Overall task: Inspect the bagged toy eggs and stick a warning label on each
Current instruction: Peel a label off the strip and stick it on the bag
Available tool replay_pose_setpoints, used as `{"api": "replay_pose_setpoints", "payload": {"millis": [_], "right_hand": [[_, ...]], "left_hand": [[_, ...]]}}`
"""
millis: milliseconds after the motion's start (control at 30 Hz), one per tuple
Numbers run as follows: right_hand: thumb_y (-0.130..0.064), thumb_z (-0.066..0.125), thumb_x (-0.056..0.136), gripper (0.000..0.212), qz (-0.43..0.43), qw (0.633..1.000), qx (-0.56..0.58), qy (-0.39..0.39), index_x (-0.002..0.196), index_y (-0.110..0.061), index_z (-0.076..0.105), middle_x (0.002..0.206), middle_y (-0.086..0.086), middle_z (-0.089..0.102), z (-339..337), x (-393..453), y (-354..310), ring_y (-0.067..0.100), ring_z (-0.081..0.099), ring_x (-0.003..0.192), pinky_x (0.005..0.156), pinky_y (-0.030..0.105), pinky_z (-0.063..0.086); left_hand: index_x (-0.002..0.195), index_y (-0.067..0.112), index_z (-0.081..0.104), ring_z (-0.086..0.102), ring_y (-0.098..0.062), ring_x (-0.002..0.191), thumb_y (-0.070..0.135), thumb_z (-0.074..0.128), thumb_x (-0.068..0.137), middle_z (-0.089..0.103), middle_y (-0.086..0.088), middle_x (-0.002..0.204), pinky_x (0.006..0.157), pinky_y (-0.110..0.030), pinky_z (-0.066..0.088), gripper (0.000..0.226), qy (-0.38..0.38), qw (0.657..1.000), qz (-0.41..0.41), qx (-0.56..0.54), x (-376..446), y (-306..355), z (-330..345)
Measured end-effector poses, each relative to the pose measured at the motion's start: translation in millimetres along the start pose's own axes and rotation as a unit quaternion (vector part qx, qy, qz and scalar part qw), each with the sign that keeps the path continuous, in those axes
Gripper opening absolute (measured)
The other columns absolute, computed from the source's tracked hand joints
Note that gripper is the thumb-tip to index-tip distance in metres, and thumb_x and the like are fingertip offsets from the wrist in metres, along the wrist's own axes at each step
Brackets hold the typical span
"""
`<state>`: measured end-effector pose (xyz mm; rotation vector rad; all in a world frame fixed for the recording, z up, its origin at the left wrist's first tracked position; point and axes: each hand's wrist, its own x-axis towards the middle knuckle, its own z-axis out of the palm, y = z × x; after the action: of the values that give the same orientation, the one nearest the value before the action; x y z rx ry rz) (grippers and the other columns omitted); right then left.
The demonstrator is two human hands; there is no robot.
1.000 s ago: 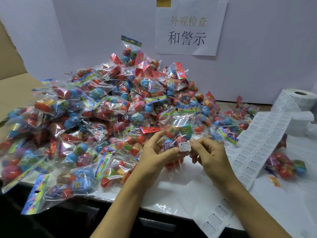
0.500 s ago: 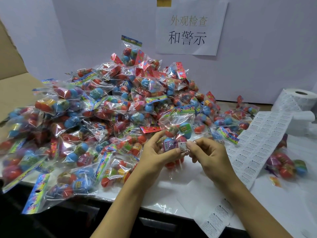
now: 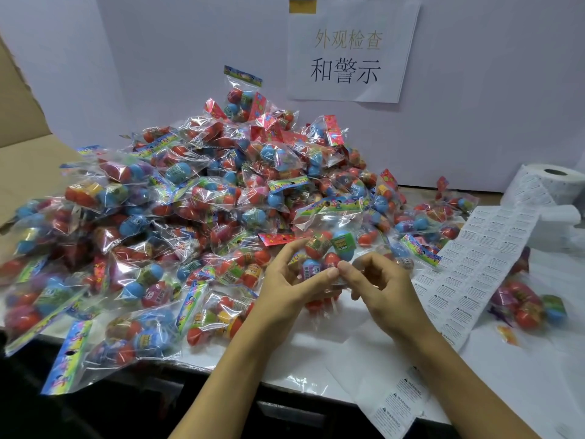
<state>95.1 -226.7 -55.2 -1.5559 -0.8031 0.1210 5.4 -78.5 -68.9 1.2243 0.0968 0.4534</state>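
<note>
White bench [image 3: 364,353]: my left hand [image 3: 286,293] and right hand [image 3: 384,291] both pinch a bag [image 3: 329,229]; fingers hide the label.

A high pile of bagged toy eggs [image 3: 196,217] blocks the left and centre of the white table [image 3: 512,372] back to the wall. Right of it, the label strip [image 3: 474,267], the label roll [image 3: 550,185] and a lone bag [image 3: 528,304] crowd the surface. Bare tabletop shows along the near edge, right of the hands.
</note>
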Motion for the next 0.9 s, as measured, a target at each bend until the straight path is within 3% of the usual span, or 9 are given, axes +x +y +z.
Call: {"api": "replay_pose_setpoints", "payload": {"millis": [233, 333, 500, 600, 667, 767, 900], "right_hand": [[-0.023, 0.066, 0.094, 0.019, -0.005, 0.999, 0.031, -0.026, 0.078, -0.012, 0.068, 0.06, -0.006, 0.062, -2.1, 2.0, 3.2, 0.007, 0.056, 0.055, 0.055, 0.014, 0.044], [-0.015, 0.063, 0.099, 0.023, 0.007, 0.999, 0.032, -0.027, 0.076, -0.012, 0.066, 0.059, -0.006, 0.06, -2.4, 2.4, 5.4, 0.005, 0.054, 0.054, 0.054, 0.011, 0.041], [-0.033, 0.071, 0.091, 0.027, 0.002, 0.999, 0.046, -0.021, 0.081, -0.008, 0.067, 0.061, -0.007, 0.061, -1.4, 0.4, 1.4, 0.006, 0.054, 0.056, 0.055, 0.013, 0.042], [-0.025, 0.075, 0.087, 0.016, -0.003, 1.0, 0.026, -0.018, 0.078, -0.014, 0.068, 0.065, -0.006, 0.065, -1.5, -0.1, 1.1, 0.006, 0.059, 0.06, 0.058, 0.017, 0.047], [-0.014, 0.074, 0.09, 0.012, -0.003, 0.999, 0.037, -0.026, 0.079, -0.017, 0.07, 0.067, -0.006, 0.067, -2.2, -0.2, 2.4, 0.004, 0.059, 0.06, 0.058, 0.015, 0.047], [-0.019, 0.071, 0.087, 0.009, 0.011, 0.998, 0.057, -0.029, 0.079, -0.017, 0.072, 0.068, -0.004, 0.067, -3.8, 0.0, 2.7, 0.007, 0.057, 0.059, 0.058, 0.015, 0.046], [-0.035, 0.075, 0.087, 0.027, 0.011, 0.998, 0.055, -0.01, 0.078, -0.01, 0.069, 0.063, -0.005, 0.062, -1.8, 0.0, 3.0, 0.006, 0.055, 0.056, 0.055, 0.014, 0.043]], "left_hand": [[0.136, 0.012, 0.053, 0.073, -0.042, 0.101, 0.016, 0.081, 0.082, 0.073, -0.022, 0.115, 0.084, -0.042, 0.061, 0.061, 0.018, 1.0, -0.004, -0.005, -0.8, 3.8, 2.5], [0.134, 0.012, 0.055, 0.074, -0.041, 0.098, 0.018, 0.083, 0.081, 0.073, -0.021, 0.114, 0.082, -0.04, 0.061, 0.06, 0.02, 1.0, 0.005, -0.006, -0.9, 3.5, 4.0], [0.134, 0.015, 0.055, 0.074, -0.04, 0.101, 0.026, 0.087, 0.076, 0.074, -0.019, 0.115, 0.083, -0.042, 0.062, 0.067, 0.027, 1.0, 0.009, -0.009, -0.4, 1.4, 3.5], [0.137, 0.014, 0.053, 0.073, -0.04, 0.104, 0.024, 0.087, 0.079, 0.074, -0.018, 0.116, 0.089, -0.048, 0.06, 0.068, 0.028, 1.0, 0.007, -0.009, 0.0, 1.4, 1.8], [0.133, 0.014, 0.055, 0.074, -0.04, 0.1, 0.023, 0.086, 0.079, 0.075, -0.019, 0.113, 0.083, -0.043, 0.062, 0.063, 0.028, 0.999, 0.009, -0.019, -0.3, 3.1, 1.8], [0.133, 0.012, 0.052, 0.075, -0.041, 0.096, 0.019, 0.082, 0.081, 0.075, -0.02, 0.109, 0.079, -0.039, 0.062, 0.061, 0.03, 0.999, 0.004, -0.022, -0.4, 5.0, 2.3], [0.135, 0.011, 0.053, 0.073, -0.043, 0.102, 0.016, 0.081, 0.082, 0.074, -0.02, 0.114, 0.086, -0.045, 0.061, 0.06, 0.022, 1.0, 0.005, -0.01, -1.1, 3.4, 3.0]]}}
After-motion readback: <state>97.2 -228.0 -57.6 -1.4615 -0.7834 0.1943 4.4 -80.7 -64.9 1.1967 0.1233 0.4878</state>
